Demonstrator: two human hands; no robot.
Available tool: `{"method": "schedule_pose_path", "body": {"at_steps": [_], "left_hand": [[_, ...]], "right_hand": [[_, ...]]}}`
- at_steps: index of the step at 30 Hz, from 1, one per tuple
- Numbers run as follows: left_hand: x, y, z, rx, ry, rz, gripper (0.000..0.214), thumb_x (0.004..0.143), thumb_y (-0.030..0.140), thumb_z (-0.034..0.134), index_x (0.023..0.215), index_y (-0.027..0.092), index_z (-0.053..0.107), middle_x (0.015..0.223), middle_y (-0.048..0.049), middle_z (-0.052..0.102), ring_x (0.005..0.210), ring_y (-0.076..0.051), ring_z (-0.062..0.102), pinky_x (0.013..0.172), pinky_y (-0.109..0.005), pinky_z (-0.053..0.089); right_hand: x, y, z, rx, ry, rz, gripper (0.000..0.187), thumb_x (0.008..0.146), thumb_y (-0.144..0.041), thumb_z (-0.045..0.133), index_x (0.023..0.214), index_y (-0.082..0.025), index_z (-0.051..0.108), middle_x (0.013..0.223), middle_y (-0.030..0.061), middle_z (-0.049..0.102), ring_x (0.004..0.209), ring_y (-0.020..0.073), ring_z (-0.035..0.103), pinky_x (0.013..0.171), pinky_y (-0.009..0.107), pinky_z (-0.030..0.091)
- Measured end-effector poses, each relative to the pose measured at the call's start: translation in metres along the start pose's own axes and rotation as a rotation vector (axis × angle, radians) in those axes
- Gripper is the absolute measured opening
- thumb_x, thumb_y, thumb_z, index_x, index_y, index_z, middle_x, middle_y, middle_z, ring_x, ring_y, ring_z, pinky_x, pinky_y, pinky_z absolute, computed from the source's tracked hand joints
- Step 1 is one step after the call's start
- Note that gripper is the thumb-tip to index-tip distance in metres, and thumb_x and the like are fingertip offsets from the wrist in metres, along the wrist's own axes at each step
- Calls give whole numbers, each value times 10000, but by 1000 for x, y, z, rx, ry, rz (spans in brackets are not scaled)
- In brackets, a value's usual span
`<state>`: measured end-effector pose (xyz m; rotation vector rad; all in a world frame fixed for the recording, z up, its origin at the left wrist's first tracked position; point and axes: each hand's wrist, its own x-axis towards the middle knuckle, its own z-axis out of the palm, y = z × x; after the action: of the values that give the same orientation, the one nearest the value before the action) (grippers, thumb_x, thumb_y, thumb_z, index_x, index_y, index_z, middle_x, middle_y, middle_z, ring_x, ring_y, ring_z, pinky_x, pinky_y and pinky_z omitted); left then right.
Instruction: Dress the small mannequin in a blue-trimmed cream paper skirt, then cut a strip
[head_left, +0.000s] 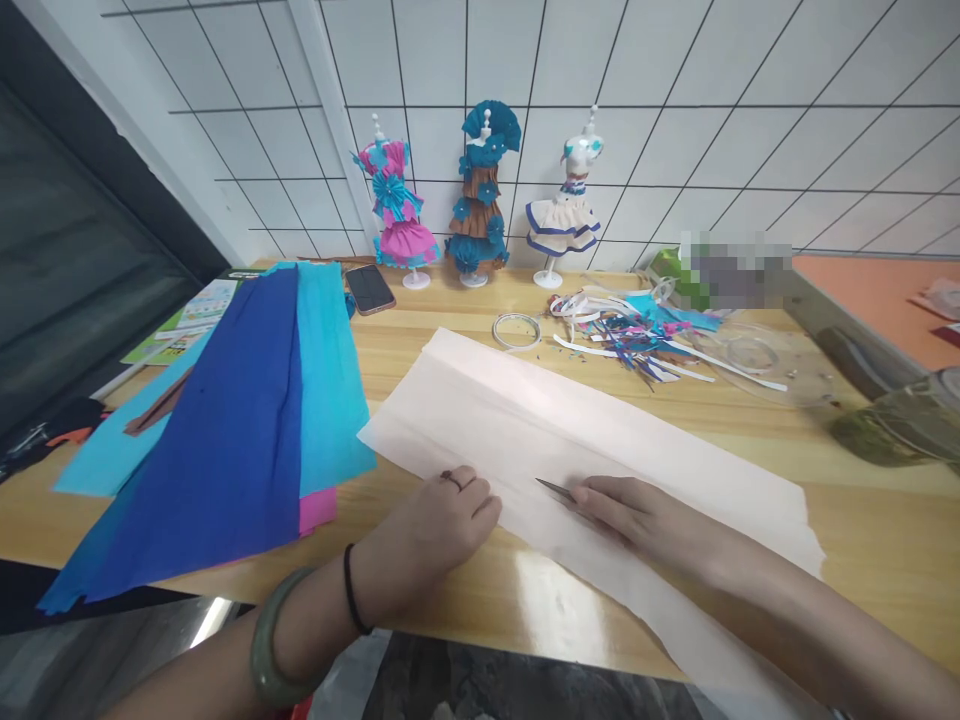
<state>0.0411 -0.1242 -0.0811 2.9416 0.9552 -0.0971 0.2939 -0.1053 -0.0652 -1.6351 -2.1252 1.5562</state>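
A long sheet of pale pink crepe paper lies slanted across the wooden table. My left hand rests on its near edge with the fingers curled under, a ring on one finger. My right hand lies on the sheet and grips a thin dark pointed tool, only its tip showing. The tip rests on the paper between the two hands.
Blue, turquoise and pink paper sheets are stacked at the left. A phone, a tape ring, paper scraps and three dressed mini mannequins stand at the back. A glass jar lies at the right.
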Motion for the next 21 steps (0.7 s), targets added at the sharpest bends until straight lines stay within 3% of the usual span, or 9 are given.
{"method": "schedule_pose_path", "body": {"at_steps": [4, 8, 12, 17, 21], "left_hand": [[-5, -4, -4, -130, 28, -6, 64, 875, 108, 459, 881, 141, 513, 909, -72, 552, 912, -200, 495, 779, -334, 459], [-3, -5, 2, -154, 62, -25, 106, 862, 253, 524, 896, 153, 515, 930, -70, 544, 914, -225, 481, 788, -369, 442], [4, -3, 10, 12, 80, -5, 69, 870, 210, 498, 844, 151, 520, 839, -66, 536, 814, -224, 481, 729, -389, 434], [9, -4, 18, 186, 153, 64, 84, 868, 135, 456, 843, 129, 536, 782, -72, 536, 750, -214, 484, 664, -375, 423], [10, -5, 21, 193, 196, 48, 130, 865, 91, 424, 796, 142, 521, 738, -52, 519, 720, -198, 483, 631, -346, 426]], "right_hand": [[-2, 6, -5, 13, -20, 46, 485, 868, -619, 342, 743, -211, 574, 763, 18, 595, 733, 188, 532, 650, 264, 419], [-2, 13, -7, 26, -19, 66, 462, 848, -620, 390, 763, -216, 597, 776, 18, 609, 724, 184, 537, 650, 262, 427], [-1, 11, -8, 48, -13, 111, 490, 817, -652, 411, 701, -213, 597, 658, 9, 575, 628, 164, 509, 572, 251, 415], [0, 6, -11, 77, 76, 131, 518, 761, -695, 449, 712, -214, 635, 638, 21, 571, 648, 183, 521, 568, 257, 424], [0, 3, -9, 114, -33, 132, 521, 817, -676, 379, 741, -210, 599, 603, -5, 480, 579, 142, 447, 544, 240, 388]]}}
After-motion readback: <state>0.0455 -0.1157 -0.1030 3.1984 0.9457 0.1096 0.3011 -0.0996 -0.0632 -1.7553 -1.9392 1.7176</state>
